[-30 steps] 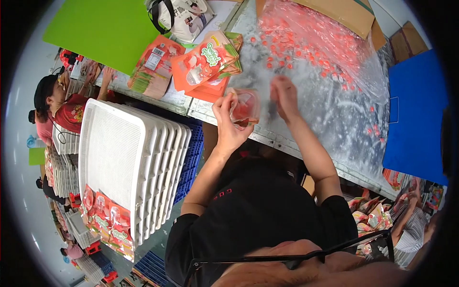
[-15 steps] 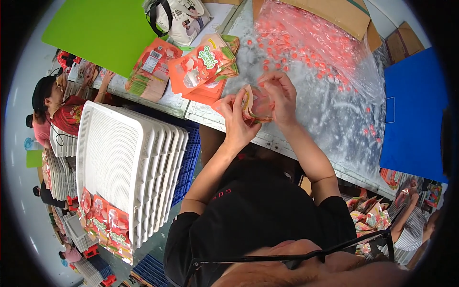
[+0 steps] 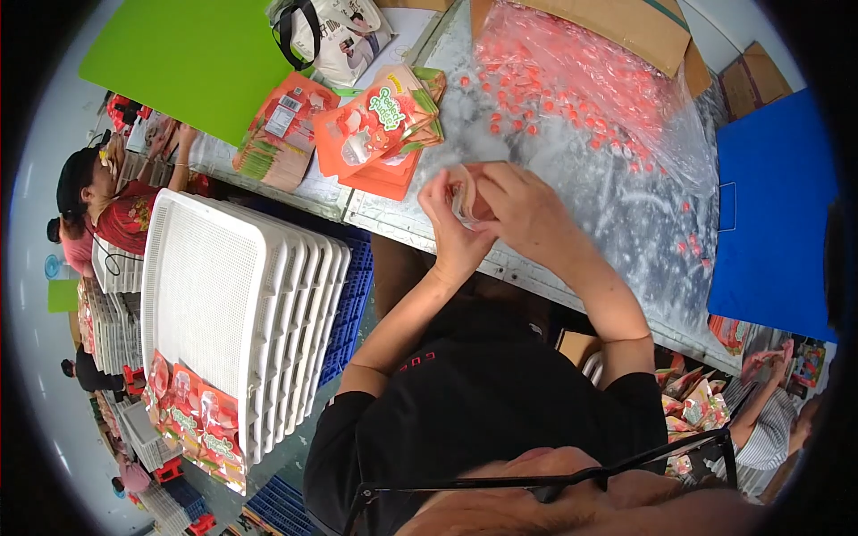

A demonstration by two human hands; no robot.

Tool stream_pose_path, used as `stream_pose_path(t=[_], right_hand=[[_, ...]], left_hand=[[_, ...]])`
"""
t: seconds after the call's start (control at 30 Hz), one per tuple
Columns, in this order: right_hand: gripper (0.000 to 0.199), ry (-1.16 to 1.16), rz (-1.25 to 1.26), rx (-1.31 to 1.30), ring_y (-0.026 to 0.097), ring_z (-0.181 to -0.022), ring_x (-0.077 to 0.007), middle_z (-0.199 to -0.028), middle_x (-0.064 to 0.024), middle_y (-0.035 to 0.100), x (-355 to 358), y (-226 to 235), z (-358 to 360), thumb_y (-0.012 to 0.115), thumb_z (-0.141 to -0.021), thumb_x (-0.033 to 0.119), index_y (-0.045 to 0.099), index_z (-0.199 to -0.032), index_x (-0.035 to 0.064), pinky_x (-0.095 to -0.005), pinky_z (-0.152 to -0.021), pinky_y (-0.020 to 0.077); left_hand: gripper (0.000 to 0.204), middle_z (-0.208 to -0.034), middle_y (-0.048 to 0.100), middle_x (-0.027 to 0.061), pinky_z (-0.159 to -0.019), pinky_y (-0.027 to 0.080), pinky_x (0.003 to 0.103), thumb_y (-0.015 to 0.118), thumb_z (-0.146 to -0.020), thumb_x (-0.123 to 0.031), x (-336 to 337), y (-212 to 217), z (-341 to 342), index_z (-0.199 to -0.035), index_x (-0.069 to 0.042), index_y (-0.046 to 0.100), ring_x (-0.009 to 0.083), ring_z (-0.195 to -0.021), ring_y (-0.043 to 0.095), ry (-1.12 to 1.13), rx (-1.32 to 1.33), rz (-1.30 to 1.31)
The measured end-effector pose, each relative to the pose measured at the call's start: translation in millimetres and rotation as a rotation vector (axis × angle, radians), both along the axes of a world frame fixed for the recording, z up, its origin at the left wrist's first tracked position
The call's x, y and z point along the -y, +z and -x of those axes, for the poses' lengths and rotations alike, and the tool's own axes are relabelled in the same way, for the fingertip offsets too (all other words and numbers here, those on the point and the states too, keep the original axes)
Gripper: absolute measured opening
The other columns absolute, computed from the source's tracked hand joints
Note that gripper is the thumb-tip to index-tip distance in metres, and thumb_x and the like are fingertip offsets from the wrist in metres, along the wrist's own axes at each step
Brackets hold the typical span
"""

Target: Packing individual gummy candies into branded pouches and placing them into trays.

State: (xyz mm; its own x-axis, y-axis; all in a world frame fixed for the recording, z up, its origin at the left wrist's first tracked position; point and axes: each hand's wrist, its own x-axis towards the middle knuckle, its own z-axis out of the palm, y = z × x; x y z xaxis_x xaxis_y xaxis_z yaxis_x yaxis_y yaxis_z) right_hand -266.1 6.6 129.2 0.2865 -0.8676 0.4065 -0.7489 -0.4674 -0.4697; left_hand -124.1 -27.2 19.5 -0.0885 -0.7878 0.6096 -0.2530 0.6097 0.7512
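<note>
Above the near edge of the metal table, a red and pale printed pouch [image 3: 466, 198] is held with its mouth gaping toward me. My left hand [image 3: 454, 234] grips its left side, with thumb and fingers curled round it. On the other side my right hand [image 3: 527, 213] is closed on the pouch, its fingers bent over the rim. What lies inside cannot be made out. Just left of my hands is a stack of flat pouches [image 3: 375, 121]; beside it rests another bunch of pouches [image 3: 284, 134], turned with their backs up.
Small red pieces [image 3: 527, 112] lie scattered on the wet-looking metal table [image 3: 572, 241], near a clear plastic bag [image 3: 590, 62] full of them. White mesh trays [image 3: 210, 268] are stacked at my left, filled pouches [image 3: 197, 415] on top. A blue panel [image 3: 773, 214] stands right; co-workers sit left and right.
My right hand has come down and turned in against the pouch, from a raised pinch to closed round its side. The pouch now tips its open mouth toward me.
</note>
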Motion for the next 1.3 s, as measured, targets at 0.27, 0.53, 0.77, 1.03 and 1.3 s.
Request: stream_pose_path(t=[0.27,0.53,0.77,1.03,1.3], right_hand=[[0.018,0.306,0.251,-0.218,0.06,-0.1,-0.0267,-0.093,-0.0098,0.058,-2.1,-8.3,8.4,0.065,-0.073,0.012,0.062,-0.087,0.0014,-0.0382,-0.09,0.0522],[0.01,0.279,0.2,-0.338,0.061,-0.092,-0.0229,-0.088,-0.0069,0.056,-7.9,-9.2,13.8,0.064,-0.073,0.009,0.058,-0.078,0.0031,-0.0319,-0.073,0.0546],[0.005,0.212,0.021,-0.385,0.063,-0.085,-0.0243,-0.084,-0.0082,0.06,-15.7,-1.0,7.6,0.062,-0.076,0.008,0.059,-0.077,0.0038,-0.0343,-0.07,0.0548],[0.008,0.329,-0.54,-0.657,0.068,-0.092,-0.0315,-0.084,-0.0118,0.068,-0.1,-2.4,3.8,0.062,-0.081,0.008,0.068,-0.084,0.0035,-0.0431,-0.083,0.0548],[0.008,0.15,-0.126,-0.443,0.066,-0.097,-0.029,-0.089,-0.013,0.067,-14.2,17.6,6.0,0.063,-0.077,0.004,0.068,-0.082,0.0018,-0.0387,-0.078,0.0561]], left_hand=[[0.12,-0.141,0.053,0.0136,-0.098,0.048,0.039,0.097,-0.046,-0.016,36.2,23.3,-69.5,-0.15,-0.009,0.039,0.0246,-0.107,0.061,-0.5,0.178,-0.313],[0.091,-0.132,0.063,0.0117,-0.1,0.046,0.033,0.092,-0.062,-0.012,52.2,4.3,-67.0,-0.143,-0.002,0.051,0.0194,-0.11,0.06,-0.806,0.143,-0.632],[0.078,-0.122,0.069,0.0117,-0.093,0.051,0.033,0.089,-0.063,-0.008,27.0,-7.5,-48.2,-0.135,0.0,0.058,0.0188,-0.102,0.065,-0.694,0.032,-0.578],[0.064,-0.111,0.073,0.0119,-0.092,0.053,0.032,0.083,-0.069,0.0,14.3,-0.8,-38.2,-0.129,0.0,0.063,0.0189,-0.105,0.069,-0.644,0.153,-0.416],[0.054,-0.109,0.074,0.0129,-0.083,0.057,0.03,0.08,-0.073,0.004,4.9,-0.7,-37.5,-0.125,0.0,0.066,0.0168,-0.096,0.072,-0.522,-0.032,-0.498]])
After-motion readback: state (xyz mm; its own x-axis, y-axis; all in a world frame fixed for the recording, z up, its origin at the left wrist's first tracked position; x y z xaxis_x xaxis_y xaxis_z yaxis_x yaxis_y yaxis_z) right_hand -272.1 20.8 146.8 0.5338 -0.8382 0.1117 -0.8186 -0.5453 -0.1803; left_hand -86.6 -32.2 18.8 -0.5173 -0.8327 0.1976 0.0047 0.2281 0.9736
